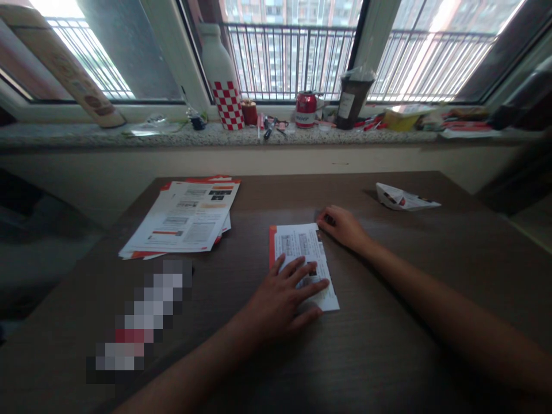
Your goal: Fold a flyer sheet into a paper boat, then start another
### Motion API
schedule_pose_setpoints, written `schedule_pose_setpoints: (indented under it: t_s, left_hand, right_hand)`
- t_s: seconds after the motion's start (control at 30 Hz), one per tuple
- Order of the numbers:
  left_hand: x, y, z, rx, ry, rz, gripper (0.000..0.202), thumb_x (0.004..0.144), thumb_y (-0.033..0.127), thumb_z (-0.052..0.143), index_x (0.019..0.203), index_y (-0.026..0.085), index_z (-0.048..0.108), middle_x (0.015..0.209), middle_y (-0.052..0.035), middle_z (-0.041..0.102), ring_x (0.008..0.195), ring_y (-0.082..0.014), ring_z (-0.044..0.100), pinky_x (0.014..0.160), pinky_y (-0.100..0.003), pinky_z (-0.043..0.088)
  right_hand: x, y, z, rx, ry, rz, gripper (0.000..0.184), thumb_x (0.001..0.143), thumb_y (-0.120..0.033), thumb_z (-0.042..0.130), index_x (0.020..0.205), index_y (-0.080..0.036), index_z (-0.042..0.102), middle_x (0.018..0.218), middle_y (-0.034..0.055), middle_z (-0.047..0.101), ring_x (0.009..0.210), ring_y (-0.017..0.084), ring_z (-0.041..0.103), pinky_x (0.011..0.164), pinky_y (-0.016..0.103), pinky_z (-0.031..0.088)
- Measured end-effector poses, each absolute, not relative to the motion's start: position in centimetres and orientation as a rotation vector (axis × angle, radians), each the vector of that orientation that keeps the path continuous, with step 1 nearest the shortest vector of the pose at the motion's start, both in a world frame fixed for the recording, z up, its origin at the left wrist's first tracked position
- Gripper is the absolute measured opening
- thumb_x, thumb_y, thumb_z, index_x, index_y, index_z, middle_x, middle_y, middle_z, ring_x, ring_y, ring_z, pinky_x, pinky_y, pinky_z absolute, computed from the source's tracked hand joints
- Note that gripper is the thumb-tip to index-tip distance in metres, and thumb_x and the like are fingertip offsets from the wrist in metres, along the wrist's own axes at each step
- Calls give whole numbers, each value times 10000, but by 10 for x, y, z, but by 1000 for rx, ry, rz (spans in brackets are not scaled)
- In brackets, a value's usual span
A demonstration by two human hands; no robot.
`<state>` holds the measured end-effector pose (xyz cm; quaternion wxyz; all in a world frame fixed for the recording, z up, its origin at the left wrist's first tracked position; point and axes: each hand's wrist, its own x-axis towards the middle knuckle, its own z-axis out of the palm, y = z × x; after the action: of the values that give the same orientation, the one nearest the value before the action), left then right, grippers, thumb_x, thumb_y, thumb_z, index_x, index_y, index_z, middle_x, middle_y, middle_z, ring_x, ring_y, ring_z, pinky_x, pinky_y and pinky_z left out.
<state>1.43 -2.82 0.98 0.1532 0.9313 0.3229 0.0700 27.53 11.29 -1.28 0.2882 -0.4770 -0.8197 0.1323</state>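
Note:
A folded printed sheet (301,244) with a red left edge lies on the dark wooden table (388,322). My left hand (282,296) rests flat on its near half, fingers spread and open. My right hand (342,226) sits at the sheet's far right corner, fingers curled and pressing on the edge of the paper.
A stack of printed leaflets (185,217) lies at the left of the table. A folded paper shape (403,198) sits at the far right. The window sill (129,135) behind holds a checkered bottle (224,80), a red can (306,109), a dark cup (351,98) and small clutter.

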Motion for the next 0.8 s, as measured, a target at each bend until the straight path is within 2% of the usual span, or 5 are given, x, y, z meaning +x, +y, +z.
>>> schedule_pose_setpoints:
  t_s: [0.27, 0.6, 0.8]
  left_hand:
    - [14, -28, 10, 2672, 929, 184, 561, 1057, 516, 556, 1593, 422, 420, 1694, -25, 369, 1565, -360, 306, 1257, -678, 193]
    - [14, -28, 9, 2679, 922, 200, 569, 1056, 493, 564, 1599, 424, 406, 1697, -19, 366, 1566, -360, 304, 1260, -669, 191]
    - [14, -27, 7, 2675, 919, 189, 565, 1061, 494, 552, 1602, 415, 409, 1689, -20, 381, 1569, -360, 299, 1264, -672, 174]
  right_hand:
    - [276, 110, -11, -1260, -2247, 427, 51, 904, -181, 748, 872, -191, 710, 940, 50, 648, 836, 190, 613, 775, 307, 455]
    - [282, 97, -8, -1192, -2314, 516, 56, 934, -214, 737, 885, -188, 726, 991, 67, 658, 929, 213, 637, 880, 357, 486]
    - [286, 80, -6, -1154, -2370, 570, 57, 940, -210, 728, 888, -192, 716, 980, 67, 656, 955, 228, 630, 880, 365, 486]
